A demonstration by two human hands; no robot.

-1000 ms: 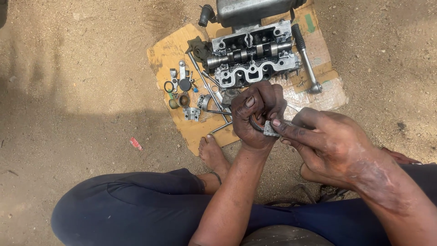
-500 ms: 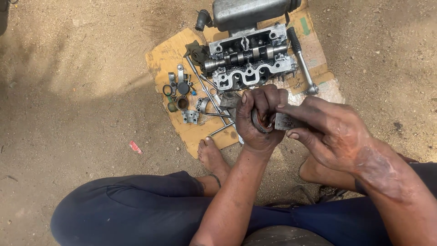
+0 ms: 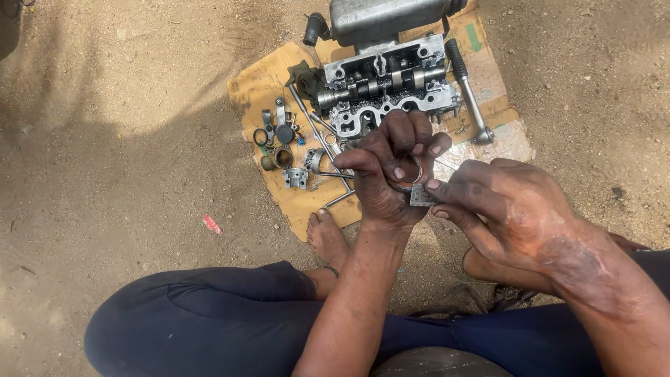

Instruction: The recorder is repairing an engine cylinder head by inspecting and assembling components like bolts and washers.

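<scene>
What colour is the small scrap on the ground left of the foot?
Red; the scrap shows in the head view.

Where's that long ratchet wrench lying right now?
In the head view, the ratchet wrench lies on the cardboard sheet, along the right side of the cylinder head, beyond the right hand.

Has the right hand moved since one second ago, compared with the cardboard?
Cannot tell: the right hand stays beside the left hand at the cardboard's near edge; the camera shifted.

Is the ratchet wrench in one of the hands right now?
No, the ratchet wrench lies on the cardboard beside the cylinder head.
</scene>
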